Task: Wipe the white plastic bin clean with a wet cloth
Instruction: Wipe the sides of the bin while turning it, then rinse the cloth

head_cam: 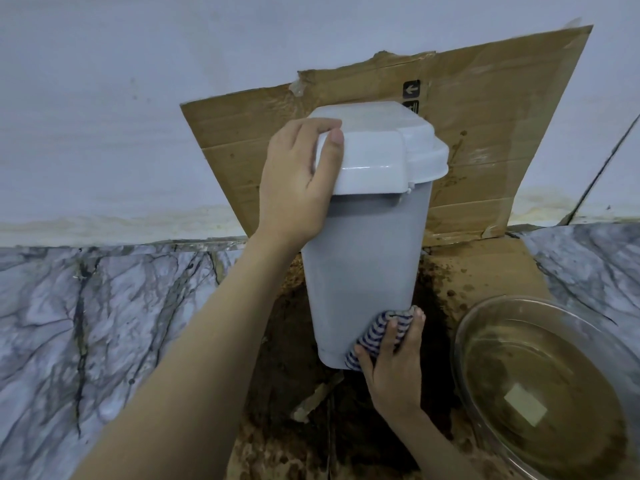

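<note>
A tall white plastic bin (363, 265) with a glossy white lid (381, 147) stands tilted in the middle of the view, over wet, dirt-stained cardboard. My left hand (294, 181) grips the left edge of the lid, thumb on top. My right hand (394, 362) presses a blue-and-white striped cloth (377, 336) against the bin's lower right corner. The bin's far side and base are hidden.
A clear glass bowl (464, 341) of murky brown water sits at the lower right. Flattened cardboard (485, 140) leans against the white wall behind the bin and lies under it. Marble-patterned floor (104, 323) spreads to the left and right.
</note>
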{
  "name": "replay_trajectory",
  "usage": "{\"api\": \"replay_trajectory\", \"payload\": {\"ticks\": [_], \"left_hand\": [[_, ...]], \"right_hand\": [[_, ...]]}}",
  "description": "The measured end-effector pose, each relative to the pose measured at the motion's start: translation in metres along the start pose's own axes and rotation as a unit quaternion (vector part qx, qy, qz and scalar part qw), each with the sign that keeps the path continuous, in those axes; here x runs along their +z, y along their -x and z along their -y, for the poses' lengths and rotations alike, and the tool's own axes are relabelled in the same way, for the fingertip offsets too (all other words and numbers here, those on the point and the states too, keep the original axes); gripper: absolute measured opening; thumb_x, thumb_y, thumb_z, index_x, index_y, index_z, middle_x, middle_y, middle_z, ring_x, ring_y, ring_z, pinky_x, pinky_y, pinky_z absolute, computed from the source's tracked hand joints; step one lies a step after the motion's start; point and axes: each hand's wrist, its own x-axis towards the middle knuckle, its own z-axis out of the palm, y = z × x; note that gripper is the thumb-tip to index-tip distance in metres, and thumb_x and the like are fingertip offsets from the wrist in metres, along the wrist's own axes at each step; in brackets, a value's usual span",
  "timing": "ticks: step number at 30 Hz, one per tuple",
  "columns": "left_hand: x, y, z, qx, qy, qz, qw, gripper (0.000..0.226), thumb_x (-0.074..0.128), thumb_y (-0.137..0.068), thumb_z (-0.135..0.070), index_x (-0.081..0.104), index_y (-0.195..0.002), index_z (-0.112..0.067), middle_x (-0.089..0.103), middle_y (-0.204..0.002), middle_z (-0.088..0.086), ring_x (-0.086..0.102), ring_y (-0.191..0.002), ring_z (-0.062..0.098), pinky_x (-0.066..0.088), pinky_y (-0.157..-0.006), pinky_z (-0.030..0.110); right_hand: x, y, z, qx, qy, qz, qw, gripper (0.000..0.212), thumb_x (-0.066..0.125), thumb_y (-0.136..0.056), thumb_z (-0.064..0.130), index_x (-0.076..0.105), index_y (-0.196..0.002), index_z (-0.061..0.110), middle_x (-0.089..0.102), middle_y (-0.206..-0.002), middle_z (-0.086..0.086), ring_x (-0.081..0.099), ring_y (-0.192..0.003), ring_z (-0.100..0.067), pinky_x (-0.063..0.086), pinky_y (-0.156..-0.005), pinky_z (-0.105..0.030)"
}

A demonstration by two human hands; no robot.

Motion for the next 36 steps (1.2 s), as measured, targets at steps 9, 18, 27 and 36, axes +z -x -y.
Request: {"api": "replay_trajectory", "payload": {"ticks": [9, 18, 27, 36], "left_hand": [[0.005, -0.001, 0.001, -0.007, 0.012, -0.019, 1.0, 0.053, 0.023, -0.09, -0.044, 0.064, -0.109, -0.015, 0.056, -0.107, -0.009, 0.048, -0.108, 0.011, 0.029, -0.089, 0.007], [0.01, -0.004, 0.005, 0.022, -0.015, -0.029, 0.999, 0.052, 0.02, -0.091, -0.044, 0.063, -0.105, -0.016, 0.059, -0.104, -0.005, 0.051, -0.102, 0.01, 0.029, -0.083, 0.006], [0.011, -0.003, 0.006, 0.024, -0.016, -0.03, 0.999, 0.053, 0.02, -0.091, -0.044, 0.063, -0.106, -0.017, 0.06, -0.106, -0.006, 0.051, -0.105, 0.01, 0.026, -0.083, 0.003], [0.012, -0.003, 0.005, 0.022, -0.007, -0.038, 0.999, 0.052, 0.022, -0.091, -0.044, 0.064, -0.104, -0.015, 0.061, -0.104, -0.004, 0.053, -0.104, 0.014, 0.028, -0.083, 0.006]], "right_hand": [[-0.003, -0.031, 0.014, -0.009, 0.014, -0.068, 0.998, 0.075, 0.032, -0.098, 0.05, -0.013, -0.149, 0.02, -0.003, -0.151, -0.028, 0.011, -0.136, -0.052, 0.023, -0.108, -0.061], [0.007, -0.061, 0.055, -0.076, 0.114, -0.135, 0.981, 0.069, 0.027, -0.098, 0.049, -0.007, -0.15, 0.02, -0.019, -0.157, -0.015, -0.013, -0.146, -0.03, -0.001, -0.118, -0.045], [0.03, -0.005, 0.023, -0.205, 0.209, -0.065, 0.954, 0.068, 0.032, -0.096, 0.047, -0.005, -0.15, 0.028, -0.017, -0.158, -0.007, -0.016, -0.146, -0.022, -0.006, -0.118, -0.039], [0.015, -0.046, 0.052, -0.202, 0.18, -0.123, 0.955, 0.068, 0.039, -0.096, 0.044, 0.001, -0.15, 0.027, -0.016, -0.158, -0.006, -0.014, -0.146, -0.022, -0.002, -0.118, -0.041]]}}
